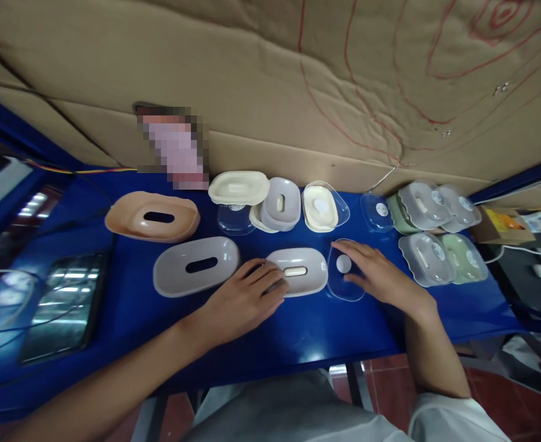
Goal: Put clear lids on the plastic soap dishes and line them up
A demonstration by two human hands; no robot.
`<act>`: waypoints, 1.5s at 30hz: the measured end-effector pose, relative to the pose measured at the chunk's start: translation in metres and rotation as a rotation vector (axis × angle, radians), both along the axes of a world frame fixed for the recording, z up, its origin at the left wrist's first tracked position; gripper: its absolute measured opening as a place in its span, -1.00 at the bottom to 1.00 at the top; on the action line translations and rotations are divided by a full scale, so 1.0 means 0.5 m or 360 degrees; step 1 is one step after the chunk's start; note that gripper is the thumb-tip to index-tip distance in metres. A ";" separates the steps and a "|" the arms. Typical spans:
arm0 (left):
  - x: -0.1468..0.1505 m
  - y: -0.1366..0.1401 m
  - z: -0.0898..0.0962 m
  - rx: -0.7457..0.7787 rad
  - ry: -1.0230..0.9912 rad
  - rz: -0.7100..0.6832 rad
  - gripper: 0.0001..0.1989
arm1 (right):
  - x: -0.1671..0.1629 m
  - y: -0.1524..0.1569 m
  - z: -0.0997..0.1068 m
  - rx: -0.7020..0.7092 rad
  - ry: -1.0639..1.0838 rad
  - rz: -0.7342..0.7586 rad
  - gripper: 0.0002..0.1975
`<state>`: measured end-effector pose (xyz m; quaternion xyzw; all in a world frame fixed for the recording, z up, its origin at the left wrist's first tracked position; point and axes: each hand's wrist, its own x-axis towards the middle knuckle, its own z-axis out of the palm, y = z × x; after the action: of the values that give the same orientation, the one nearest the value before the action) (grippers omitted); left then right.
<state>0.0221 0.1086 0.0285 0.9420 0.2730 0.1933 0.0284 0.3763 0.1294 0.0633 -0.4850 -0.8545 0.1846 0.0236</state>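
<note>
A pale grey oval plastic dish (314, 273) with a cream-coloured slot in its floor lies in front of me. My left hand (254, 291) has its fingers curled at the dish's left end; the fingertips partly hide that rim. Just right of the dish lies a clear plastic lid (341, 288) bearing a round white sticker. My right hand (369, 267) reaches over it, thumb and fingers apart, fingertips at its far edge and thumb by the sticker. Left of my left hand sits a larger grey oval dish (169, 273) with an open slot.
Behind are a peach dish (118, 218), a cream dish (238, 184), a grey dish (289, 205) and another clear lid (372, 215). Several lidded boxes (418, 258) are grouped at right near a cardboard box (491, 227). A dark tablet (61, 313) lies left; cardboard (252, 92) walls the back.
</note>
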 end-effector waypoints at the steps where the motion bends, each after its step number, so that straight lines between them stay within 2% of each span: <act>1: -0.001 0.000 0.000 0.0013 0.0002 0.0000 -0.83 | 0.001 0.006 0.004 0.0100 0.0043 -0.0033 -0.36; 5: -0.002 0.001 -0.001 0.0068 -0.0001 0.0010 -0.83 | -0.022 0.019 0.024 0.0765 0.0313 -0.0204 -0.63; 7: -0.002 0.000 -0.003 0.0069 -0.0023 0.0008 -0.82 | -0.050 0.009 0.026 0.1056 0.0476 -0.0190 -0.69; 10: 0.001 -0.002 -0.007 0.0080 -0.0086 0.0022 -0.73 | -0.097 -0.025 0.015 0.1275 0.0621 -0.0045 -0.61; 13: 0.002 -0.004 -0.007 0.0081 -0.0146 0.0051 -0.67 | -0.121 -0.062 0.001 0.1457 0.0508 0.0056 -0.51; 15: 0.003 -0.006 -0.007 0.0065 -0.0161 0.0056 -0.65 | -0.121 -0.079 -0.003 0.1542 0.0398 0.0010 -0.45; 18: 0.004 -0.012 -0.010 0.0026 -0.0260 0.0092 -0.55 | -0.118 -0.094 -0.003 0.1479 0.0389 -0.0007 -0.43; 21: 0.006 -0.017 -0.017 -0.0096 -0.0397 0.0164 -0.36 | -0.138 -0.105 -0.009 0.1201 0.0529 0.0296 -0.45; 23: 0.007 -0.018 -0.020 -0.0165 -0.0389 0.0169 -0.33 | -0.165 -0.109 -0.019 0.1058 0.0705 0.0438 -0.44; 25: 0.008 -0.017 -0.022 -0.0159 -0.0312 0.0118 -0.39 | -0.194 -0.105 -0.031 0.0974 0.0857 0.0350 -0.45; 28: 0.010 -0.016 -0.021 -0.0080 -0.0189 0.0068 -0.58 | -0.216 -0.083 -0.040 0.0728 0.0905 0.0009 -0.54; 32: 0.012 -0.016 -0.016 -0.0032 -0.0133 0.0099 -0.74 | -0.183 -0.042 -0.025 0.0403 0.0872 -0.0242 -0.75; 35: 0.012 -0.016 -0.011 -0.0061 -0.0102 0.0090 -0.75 | -0.132 -0.020 0.002 0.0560 0.0948 -0.0628 -0.81; 37: 0.011 -0.016 -0.009 -0.0084 -0.0088 0.0072 -0.75 | -0.107 -0.013 0.020 0.0856 0.1121 -0.0859 -0.79; 39: 0.011 -0.018 -0.010 -0.0096 -0.0103 0.0065 -0.75 | -0.100 -0.016 0.031 0.1116 0.1266 -0.0938 -0.76; 41: 0.010 -0.021 -0.012 -0.0095 -0.0168 0.0118 -0.63 | -0.111 -0.029 0.029 0.1198 0.1212 -0.0849 -0.73; 45: 0.011 -0.027 -0.018 -0.0192 -0.0340 0.0299 -0.22 | -0.161 -0.064 -0.010 0.0867 0.0739 -0.0296 -0.52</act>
<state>0.0275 0.0952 0.0194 0.8829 0.3666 0.2773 0.0956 0.2958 0.0976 0.0582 -0.4819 -0.7964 0.0526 0.3616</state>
